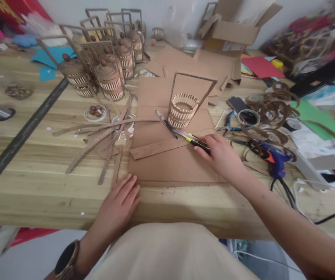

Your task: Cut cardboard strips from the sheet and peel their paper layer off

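Note:
My right hand [221,155] is closed on the black and yellow handle of a utility knife [191,137], its metal blade pointing left over a cardboard sheet [161,167]. Beside the blade lies a pen [166,124]. Just behind stands a small basket of pale slats [182,111] with a tall square handle, upright on the cardboard. A flat brown cardboard strip [156,148] lies across the sheet, left of the knife. My left hand [121,202] rests flat at the sheet's near left corner, fingers stretched out, holding nothing.
Several lidded lantern-like baskets [109,79] stand at the back left. Notched brown strips [93,149] and a dish of brown beads [95,112] lie left. On the right are pliers [229,123], a tape roll [248,117], curled strips and a blue glue gun [276,157] with its cable.

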Tool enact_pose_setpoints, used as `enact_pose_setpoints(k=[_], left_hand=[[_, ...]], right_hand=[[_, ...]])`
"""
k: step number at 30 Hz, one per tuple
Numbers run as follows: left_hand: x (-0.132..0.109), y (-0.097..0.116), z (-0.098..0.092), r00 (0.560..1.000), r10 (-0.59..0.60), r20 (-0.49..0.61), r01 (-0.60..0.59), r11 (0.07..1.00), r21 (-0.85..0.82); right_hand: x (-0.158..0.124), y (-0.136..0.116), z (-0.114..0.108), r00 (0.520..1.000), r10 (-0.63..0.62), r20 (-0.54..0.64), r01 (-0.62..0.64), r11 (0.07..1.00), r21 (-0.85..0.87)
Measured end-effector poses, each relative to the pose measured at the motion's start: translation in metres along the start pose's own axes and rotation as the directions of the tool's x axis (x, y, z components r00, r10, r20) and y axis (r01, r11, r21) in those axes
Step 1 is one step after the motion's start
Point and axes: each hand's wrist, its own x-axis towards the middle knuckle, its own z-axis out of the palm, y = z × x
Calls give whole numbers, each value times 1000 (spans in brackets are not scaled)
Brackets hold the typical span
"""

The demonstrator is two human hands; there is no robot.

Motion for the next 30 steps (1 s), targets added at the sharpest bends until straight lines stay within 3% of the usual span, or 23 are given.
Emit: enact_pose_setpoints(k=[4, 9, 12, 16, 18, 21, 24, 30], left_hand=[[-16, 12, 5, 1000, -9, -24, 9, 1000, 14], [-21, 18, 11, 995, -86, -58, 86, 996, -14], [-20, 21, 11, 992, -117, -57, 115, 993, -27], [-17, 22, 9, 989, -123, -84, 122, 992, -12], [-16, 22, 7, 989, -115, -93, 115, 993, 0], [-15, 22, 5, 984, -141, -107, 142, 990, 8], [-14, 23, 3, 981, -161, -104, 161, 987, -3], [-12, 24, 1, 972, -192, -134, 193, 981, -10]], right_hand=[[19, 10, 23, 996, -15, 82, 38, 958, -285], [27, 21, 21, 994, -43, 104, 56, 990, -130], [21, 16, 10, 978, -38, 203, 46, 998, -31], [3, -11, 1, 904, -226, 363, 133, 956, 263], [-4, -31, 1, 850, -295, 437, 161, 934, 318], [-7, -65, 5, 755, -306, 580, 264, 951, 159], [-3, -99, 10, 668, -304, 679, 434, 901, -24], [7, -140, 20, 563, -334, 756, 594, 799, -90]])
